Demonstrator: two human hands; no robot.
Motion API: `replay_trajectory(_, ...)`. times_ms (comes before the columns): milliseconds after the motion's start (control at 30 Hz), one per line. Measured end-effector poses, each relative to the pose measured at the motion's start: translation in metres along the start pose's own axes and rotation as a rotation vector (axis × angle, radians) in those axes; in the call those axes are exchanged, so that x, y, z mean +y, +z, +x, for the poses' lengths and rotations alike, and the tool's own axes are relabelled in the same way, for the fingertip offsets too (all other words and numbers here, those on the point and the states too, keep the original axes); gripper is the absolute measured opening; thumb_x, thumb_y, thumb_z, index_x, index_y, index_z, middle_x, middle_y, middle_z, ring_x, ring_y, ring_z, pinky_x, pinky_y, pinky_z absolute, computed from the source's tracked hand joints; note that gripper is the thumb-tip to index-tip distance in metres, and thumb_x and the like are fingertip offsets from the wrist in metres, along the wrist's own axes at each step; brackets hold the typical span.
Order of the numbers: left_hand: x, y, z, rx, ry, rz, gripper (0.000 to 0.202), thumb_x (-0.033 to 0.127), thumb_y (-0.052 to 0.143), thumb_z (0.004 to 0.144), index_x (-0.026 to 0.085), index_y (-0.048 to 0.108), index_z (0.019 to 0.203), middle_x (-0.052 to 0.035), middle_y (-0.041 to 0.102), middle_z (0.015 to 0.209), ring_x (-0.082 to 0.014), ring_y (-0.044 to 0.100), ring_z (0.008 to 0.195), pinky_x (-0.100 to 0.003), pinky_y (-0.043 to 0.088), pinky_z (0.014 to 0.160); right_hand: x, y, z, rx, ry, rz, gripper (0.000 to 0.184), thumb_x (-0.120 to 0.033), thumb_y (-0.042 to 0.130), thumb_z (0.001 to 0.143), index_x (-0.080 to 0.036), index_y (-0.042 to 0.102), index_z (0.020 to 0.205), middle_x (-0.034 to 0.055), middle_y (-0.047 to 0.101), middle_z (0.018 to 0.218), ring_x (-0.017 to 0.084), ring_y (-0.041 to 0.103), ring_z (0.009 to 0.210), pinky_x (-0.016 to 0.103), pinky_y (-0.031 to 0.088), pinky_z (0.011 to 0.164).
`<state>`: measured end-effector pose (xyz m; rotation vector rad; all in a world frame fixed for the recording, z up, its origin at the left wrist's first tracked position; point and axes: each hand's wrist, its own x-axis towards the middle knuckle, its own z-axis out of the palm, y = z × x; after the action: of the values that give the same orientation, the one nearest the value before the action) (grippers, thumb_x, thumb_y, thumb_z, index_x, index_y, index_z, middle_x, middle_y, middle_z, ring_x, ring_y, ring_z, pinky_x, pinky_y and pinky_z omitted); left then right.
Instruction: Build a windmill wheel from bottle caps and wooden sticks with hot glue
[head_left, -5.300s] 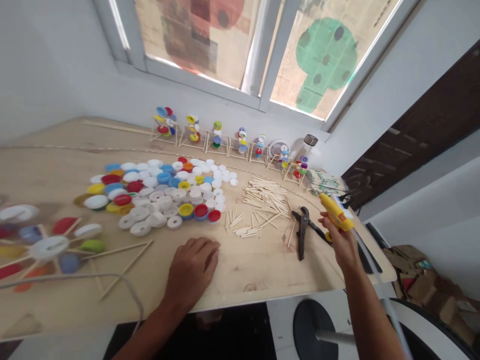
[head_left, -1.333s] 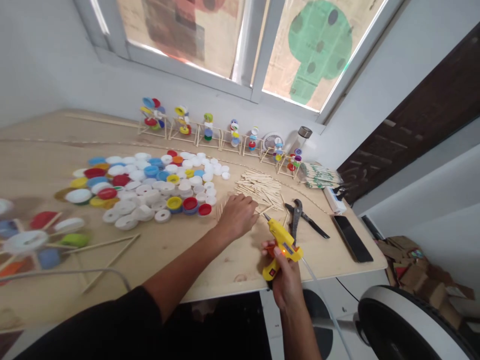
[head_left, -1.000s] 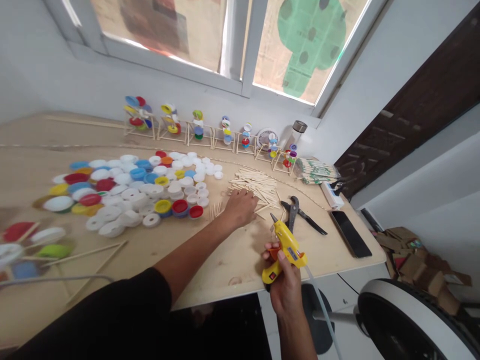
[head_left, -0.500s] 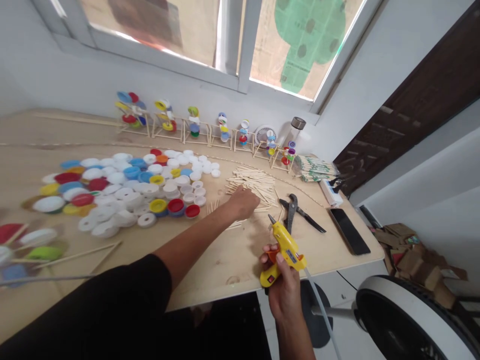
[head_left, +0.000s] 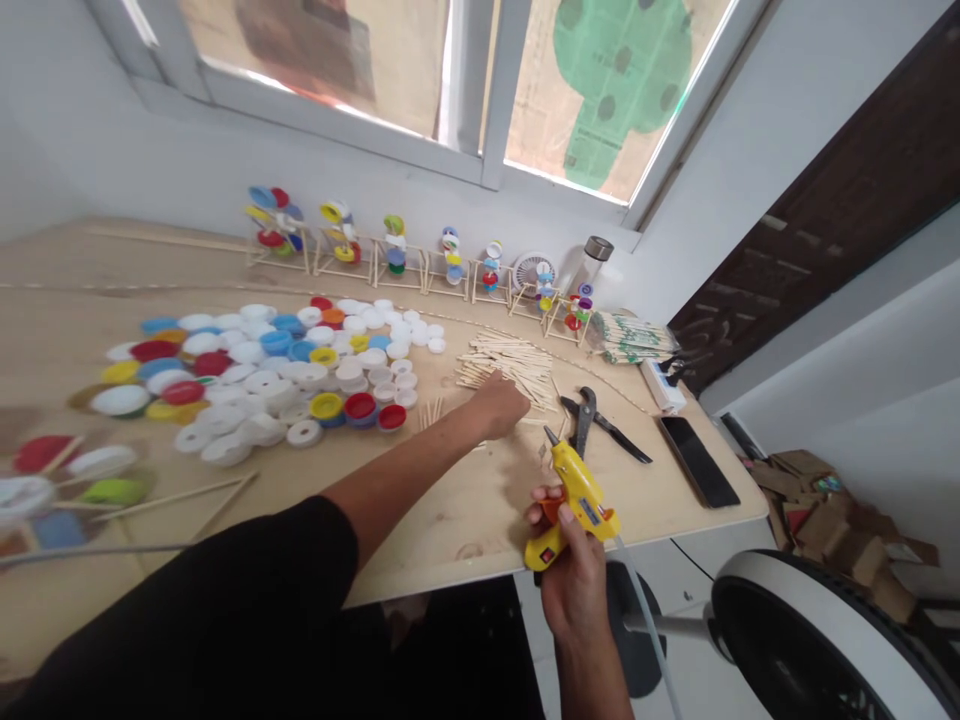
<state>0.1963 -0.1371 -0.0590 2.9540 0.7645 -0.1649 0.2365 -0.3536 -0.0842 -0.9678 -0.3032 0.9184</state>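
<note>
My left hand (head_left: 501, 406) reaches across the table to the near edge of a heap of thin wooden sticks (head_left: 517, 358). It looks curled closed, and its fingertips are hidden behind the knuckles. In front of my body, my right hand (head_left: 574, 565) is wrapped round the handle of a yellow glue gun (head_left: 577, 485), fingers by the orange trigger. The gun's nozzle points up and away to the left, and a pale cord hangs from its back. Just beyond the nozzle lie black-handled cutters (head_left: 586, 420).
Many plastic bottle caps (head_left: 259, 380) cover the table's left half. Several stick-and-cap wheel models (head_left: 394, 250) line the wall. At the right are a bag of sticks (head_left: 634, 338), a power strip (head_left: 662, 386) and a phone (head_left: 699, 462). A partly built model (head_left: 112, 490) lies front left.
The view has turned slightly left, so the table items sit a little farther right. My left hand remains at the sticks, and my right hand still holds the glue gun.
</note>
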Motion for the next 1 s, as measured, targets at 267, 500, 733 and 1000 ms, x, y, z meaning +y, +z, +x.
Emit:
replay_trajectory(267,-0.001,-0.02,-0.036,0.208,-0.089,-0.161,0.01,0.018,0.057,0.092,0.017,0.067,0.097,-0.0085,0.073,0.098,-0.0259,0.067,0.105,-0.05,0.047,0.099,-0.042,-0.027,0.025,0.094,-0.29,-0.435,0.033,-0.048,0.08,0.075,-0.019,0.072,0.089,0.0055,0.074,0.091,0.018,0.064,0.077,0.031,0.051,0.071)
replay_trajectory(500,-0.008,-0.006,-0.083,0.404,-0.258,-0.447,0.008,0.021,0.051,0.088,0.023,0.058,0.086,-0.004,0.074,0.084,-0.023,0.07,0.086,-0.034,0.048,0.078,-0.062,-0.058,0.063,0.047,-0.519,-1.092,0.039,-0.05,0.064,0.086,-0.017,0.069,0.106,0.008,0.073,0.091,0.021,0.064,0.077,0.031,0.049,0.068)
replay_trajectory(733,-0.014,0.019,-0.097,0.463,-0.33,-0.676,0.008,0.024,0.049,0.085,0.025,0.053,0.078,0.0024,0.071,0.072,-0.0167,0.068,0.07,-0.027,0.046,0.065,-0.06,-0.085,0.103,-0.152,-0.999,-1.682,0.023,-0.033,0.046,0.096,-0.019,0.062,0.103,0.01,0.071,0.093,0.024,0.064,0.083,0.035,0.046,0.077)
replay_trajectory(1000,0.001,0.038,-0.116,0.485,-0.345,-0.725,0.011,0.026,0.05,0.084,0.025,0.061,0.084,0.001,0.074,0.077,-0.0186,0.07,0.073,-0.029,0.048,0.066,-0.076,-0.082,0.121,-0.324,-0.936,-1.948,0.019,-0.019,0.046,0.095,-0.019,0.063,0.104,0.0134,0.07,0.104,0.027,0.059,0.098,0.037,0.039,0.088)
